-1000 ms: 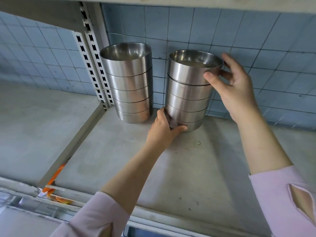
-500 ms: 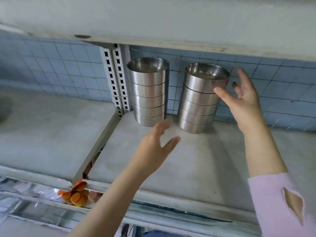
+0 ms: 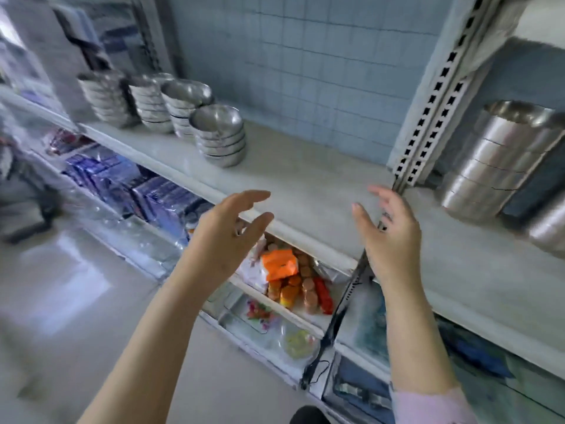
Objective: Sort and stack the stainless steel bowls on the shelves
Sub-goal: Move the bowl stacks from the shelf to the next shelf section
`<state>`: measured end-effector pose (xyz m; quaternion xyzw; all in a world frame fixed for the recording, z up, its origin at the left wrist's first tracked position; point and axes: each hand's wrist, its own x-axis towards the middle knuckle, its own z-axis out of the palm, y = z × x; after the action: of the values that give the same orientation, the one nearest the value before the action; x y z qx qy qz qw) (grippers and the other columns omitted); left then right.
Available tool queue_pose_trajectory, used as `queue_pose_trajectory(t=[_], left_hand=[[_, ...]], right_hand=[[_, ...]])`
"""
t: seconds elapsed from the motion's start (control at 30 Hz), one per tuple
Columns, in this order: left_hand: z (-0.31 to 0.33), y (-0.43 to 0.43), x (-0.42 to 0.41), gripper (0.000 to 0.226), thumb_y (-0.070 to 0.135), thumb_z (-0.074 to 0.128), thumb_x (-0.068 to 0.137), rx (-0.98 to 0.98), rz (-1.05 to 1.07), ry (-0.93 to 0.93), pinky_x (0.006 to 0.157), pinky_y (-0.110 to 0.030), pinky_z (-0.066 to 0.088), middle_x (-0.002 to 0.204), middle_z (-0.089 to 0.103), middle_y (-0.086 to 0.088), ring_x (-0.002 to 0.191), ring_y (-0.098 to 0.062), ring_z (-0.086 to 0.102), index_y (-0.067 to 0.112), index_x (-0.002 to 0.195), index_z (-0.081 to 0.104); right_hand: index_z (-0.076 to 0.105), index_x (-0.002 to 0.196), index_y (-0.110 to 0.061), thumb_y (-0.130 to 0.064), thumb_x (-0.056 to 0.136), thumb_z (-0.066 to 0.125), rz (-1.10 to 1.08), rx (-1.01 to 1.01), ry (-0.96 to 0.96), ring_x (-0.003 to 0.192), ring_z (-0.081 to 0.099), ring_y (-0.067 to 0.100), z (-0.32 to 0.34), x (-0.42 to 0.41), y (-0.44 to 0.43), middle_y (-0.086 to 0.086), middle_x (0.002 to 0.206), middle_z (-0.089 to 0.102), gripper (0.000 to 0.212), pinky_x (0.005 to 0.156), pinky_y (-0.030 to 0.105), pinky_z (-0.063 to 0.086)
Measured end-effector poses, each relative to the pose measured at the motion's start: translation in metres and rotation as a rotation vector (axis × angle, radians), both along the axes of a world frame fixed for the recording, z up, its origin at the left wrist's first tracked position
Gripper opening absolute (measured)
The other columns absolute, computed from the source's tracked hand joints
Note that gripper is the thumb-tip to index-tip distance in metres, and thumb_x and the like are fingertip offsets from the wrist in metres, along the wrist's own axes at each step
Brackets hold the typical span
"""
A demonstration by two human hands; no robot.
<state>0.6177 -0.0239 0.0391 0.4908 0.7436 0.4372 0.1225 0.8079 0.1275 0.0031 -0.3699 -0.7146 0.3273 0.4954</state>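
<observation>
Several stacks of wide stainless steel bowls stand at the far left of the grey shelf (image 3: pixel 305 179); the nearest stack (image 3: pixel 220 134) is closest to me. A tall stack of straight-sided steel bowls (image 3: pixel 495 160) stands right of the slotted upright (image 3: pixel 434 96), with a second tall stack (image 3: pixel 550 228) partly cut off at the right edge. My left hand (image 3: pixel 226 237) and my right hand (image 3: pixel 388 231) hover empty in front of the shelf's front edge, fingers spread, palms facing each other. Neither hand touches a bowl.
Below the shelf sit lower shelves with packaged goods: an orange packet (image 3: pixel 279 264), blue and purple packs (image 3: pixel 122 182), clear trays (image 3: pixel 275 328). A blue tiled wall (image 3: pixel 305 56) backs the shelf. The floor (image 3: pixel 61 301) lies to the left. The picture is motion-blurred.
Both hands have let go of the right tall stack and drawn back from the shelf. The view has swung left, bringing the wide bowl stacks and lower shelves into sight.
</observation>
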Motion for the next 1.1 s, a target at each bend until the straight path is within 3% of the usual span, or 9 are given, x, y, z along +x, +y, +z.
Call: queue_pose_trajectory(t=[0.13,0.3,0.4,0.5,0.57,0.7,0.8,0.93,1.1], left_hand=[[-0.004,-0.032,-0.064,0.032,0.031,0.061,0.091,0.049,0.102,-0.034,0.097,-0.023,0.045,0.118,0.066,0.009,0.111,-0.004,0.060,0.039,0.123,0.059],[-0.009,-0.038,-0.148,0.037,0.033,0.060,0.091,0.041,0.195,-0.039,0.101,-0.026,0.045,0.122,0.065,0.012,0.115,-0.003,0.058,0.033,0.128,0.060],[-0.008,-0.022,-0.198,0.034,0.036,0.060,0.090,0.032,0.202,-0.046,0.099,-0.024,0.045,0.123,0.064,0.010,0.115,-0.003,0.058,0.039,0.123,0.059],[-0.003,0.000,-0.244,0.035,0.045,0.060,0.086,0.051,0.196,-0.068,0.102,-0.031,0.046,0.121,0.063,0.011,0.117,-0.003,0.057,0.047,0.121,0.056],[0.000,0.014,-0.273,0.036,0.040,0.062,0.088,0.044,0.193,-0.083,0.104,-0.033,0.046,0.121,0.062,0.012,0.119,-0.002,0.055,0.048,0.122,0.055],[-0.001,0.039,-0.325,0.039,0.035,0.063,0.090,0.101,0.204,-0.110,0.099,-0.020,0.044,0.126,0.057,0.013,0.120,0.001,0.051,0.048,0.125,0.052],[-0.006,0.051,-0.361,0.045,0.033,0.064,0.090,0.133,0.219,-0.129,0.089,-0.008,0.038,0.126,0.049,0.020,0.118,0.004,0.047,0.056,0.124,0.043],[-0.020,0.063,-0.435,0.062,0.033,0.068,0.087,0.204,0.298,-0.153,0.108,-0.034,0.039,0.136,0.038,0.021,0.128,0.000,0.039,0.052,0.136,0.035],[-0.055,0.089,-0.549,0.100,0.036,0.077,0.078,0.189,0.343,-0.179,0.119,-0.046,0.025,0.159,0.021,0.006,0.146,-0.016,0.023,0.029,0.154,0.012]], right_hand=[[0.062,0.122,-0.022,-0.031,0.092,0.067,0.147,0.058,-0.025,0.118,0.049,-0.013,0.011,-0.083,-0.013,-0.024,0.119,0.057,0.032,0.106,0.023,0.040],[0.060,0.125,-0.029,-0.034,0.091,0.067,0.236,0.086,-0.040,0.120,0.046,-0.018,0.022,-0.180,-0.007,-0.034,0.122,0.052,0.035,0.107,0.018,0.037],[0.060,0.127,-0.028,-0.035,0.090,0.068,0.233,0.105,-0.034,0.122,0.044,-0.016,0.023,-0.230,0.013,-0.033,0.124,0.051,0.039,0.107,0.018,0.034],[0.060,0.128,-0.025,-0.032,0.091,0.070,0.199,0.072,-0.001,0.116,0.046,-0.019,0.022,-0.272,0.038,-0.036,0.119,0.050,0.040,0.103,0.016,0.035],[0.061,0.127,-0.026,-0.034,0.089,0.071,0.221,0.065,0.013,0.117,0.048,-0.015,0.025,-0.302,0.048,-0.033,0.118,0.053,0.039,0.102,0.015,0.036],[0.061,0.125,-0.023,-0.036,0.086,0.069,0.220,0.167,0.002,0.116,0.049,-0.015,0.038,-0.360,0.065,-0.023,0.120,0.058,0.041,0.099,0.008,0.035],[0.060,0.124,-0.027,-0.042,0.085,0.067,0.222,0.177,-0.005,0.120,0.049,-0.013,0.051,-0.393,0.071,-0.029,0.122,0.055,0.042,0.102,0.011,0.035],[0.060,0.126,-0.027,-0.042,0.086,0.066,0.264,0.170,0.020,0.126,0.050,-0.005,0.059,-0.447,0.069,-0.017,0.130,0.059,0.043,0.108,0.021,0.038],[0.057,0.125,-0.036,-0.042,0.087,0.064,0.343,0.094,0.033,0.132,0.050,0.002,0.057,-0.513,0.052,-0.022,0.132,0.058,0.040,0.108,0.031,0.041]])
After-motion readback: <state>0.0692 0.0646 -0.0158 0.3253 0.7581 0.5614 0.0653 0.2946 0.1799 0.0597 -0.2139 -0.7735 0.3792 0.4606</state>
